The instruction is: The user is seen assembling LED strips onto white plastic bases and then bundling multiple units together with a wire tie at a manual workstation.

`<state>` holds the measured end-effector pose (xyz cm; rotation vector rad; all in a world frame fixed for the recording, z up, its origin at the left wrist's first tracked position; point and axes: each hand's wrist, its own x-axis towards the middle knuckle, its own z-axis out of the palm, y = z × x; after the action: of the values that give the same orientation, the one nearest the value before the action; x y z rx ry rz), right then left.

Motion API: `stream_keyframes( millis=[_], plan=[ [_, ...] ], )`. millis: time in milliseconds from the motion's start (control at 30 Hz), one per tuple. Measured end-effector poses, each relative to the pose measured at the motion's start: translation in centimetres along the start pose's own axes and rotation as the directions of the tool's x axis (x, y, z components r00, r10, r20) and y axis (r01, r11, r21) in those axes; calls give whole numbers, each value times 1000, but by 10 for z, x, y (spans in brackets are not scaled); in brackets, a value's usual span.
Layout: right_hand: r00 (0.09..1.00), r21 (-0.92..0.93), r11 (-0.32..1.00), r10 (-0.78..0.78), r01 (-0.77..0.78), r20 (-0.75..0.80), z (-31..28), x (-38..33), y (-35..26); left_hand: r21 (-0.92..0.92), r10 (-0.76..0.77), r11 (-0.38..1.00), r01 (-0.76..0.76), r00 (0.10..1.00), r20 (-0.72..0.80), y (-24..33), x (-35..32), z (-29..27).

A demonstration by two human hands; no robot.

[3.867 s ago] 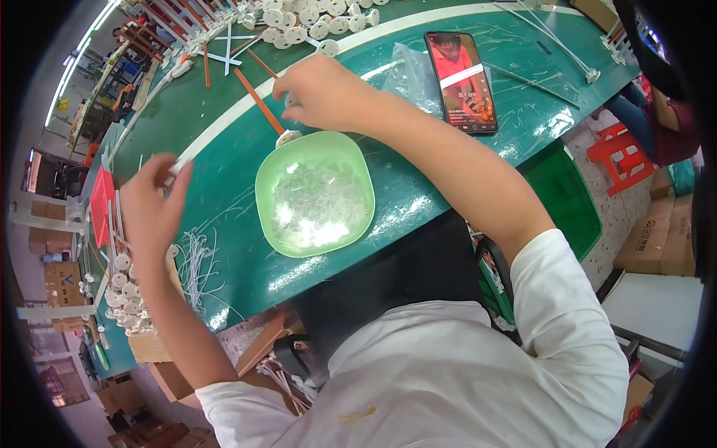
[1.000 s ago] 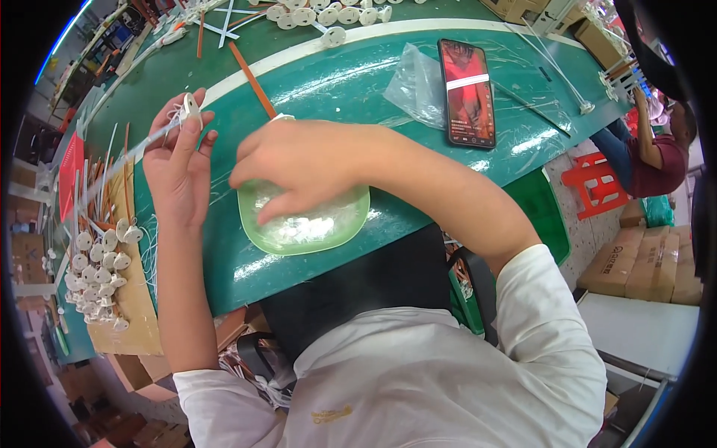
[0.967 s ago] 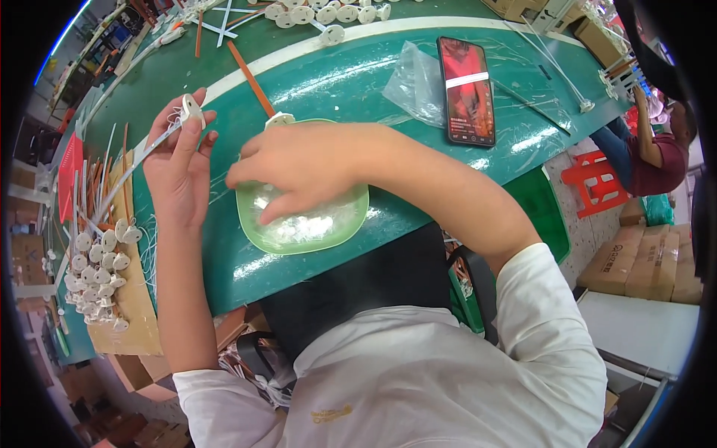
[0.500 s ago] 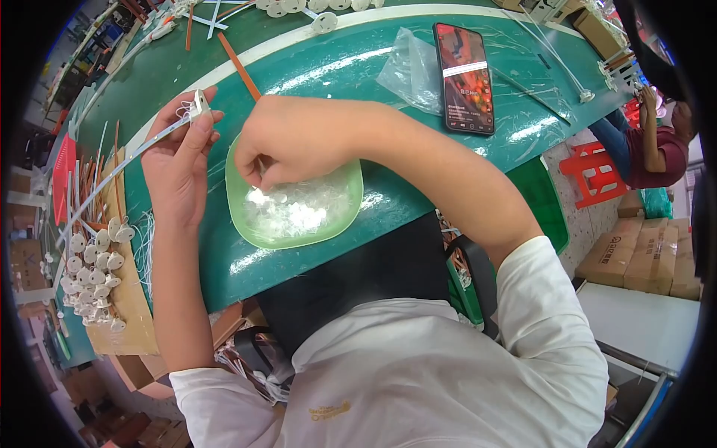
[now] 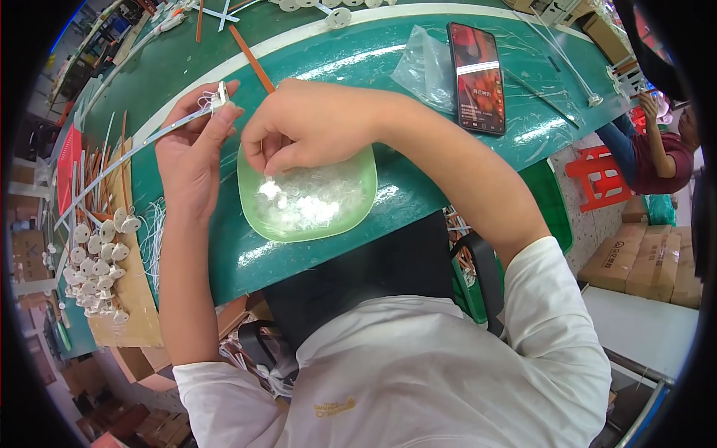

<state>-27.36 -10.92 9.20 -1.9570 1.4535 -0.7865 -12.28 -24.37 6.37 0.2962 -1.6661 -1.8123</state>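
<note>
My left hand (image 5: 196,145) is closed, its thumb and fingers pinching a white end cap (image 5: 219,97). A thin white LED strip (image 5: 142,149) runs from this cap down to the left, and fine white wires loop beside the cap. To the right, a light green bowl (image 5: 369,183) holds many small clear plastic pieces (image 5: 310,203). My right hand (image 5: 306,127) reaches over the bowl's far left side, fingertips pinched together just above the pieces. Whatever lies between those fingertips is too small to make out.
A lit phone (image 5: 476,78) and a clear plastic bag (image 5: 424,67) lie at the far right of the green table (image 5: 358,82). White round caps (image 5: 97,257) crowd a cardboard sheet (image 5: 138,317) at left. A person (image 5: 661,153) sits near a red stool (image 5: 594,178).
The whole view has shifted slightly. My right fingers have lifted a little from the clear pieces and closed into a pinch. My left hand keeps its hold on the cap.
</note>
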Motion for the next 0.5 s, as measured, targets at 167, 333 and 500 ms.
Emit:
stream_keyframes(
  millis=[167,333,500],
  plan=[
    [996,-52,996,-81,79,-37,-1,-1,4,-17,-6,1000,6,1000,13,-2,1,-1],
    [999,2,999,-39,39,-32,-4,-3,-2,8,-8,1000,8,1000,12,1,-2,1],
    [998,10,998,61,-61,20,-5,-1,-2,27,-8,1000,8,1000,22,2,-1,4]
  ],
)
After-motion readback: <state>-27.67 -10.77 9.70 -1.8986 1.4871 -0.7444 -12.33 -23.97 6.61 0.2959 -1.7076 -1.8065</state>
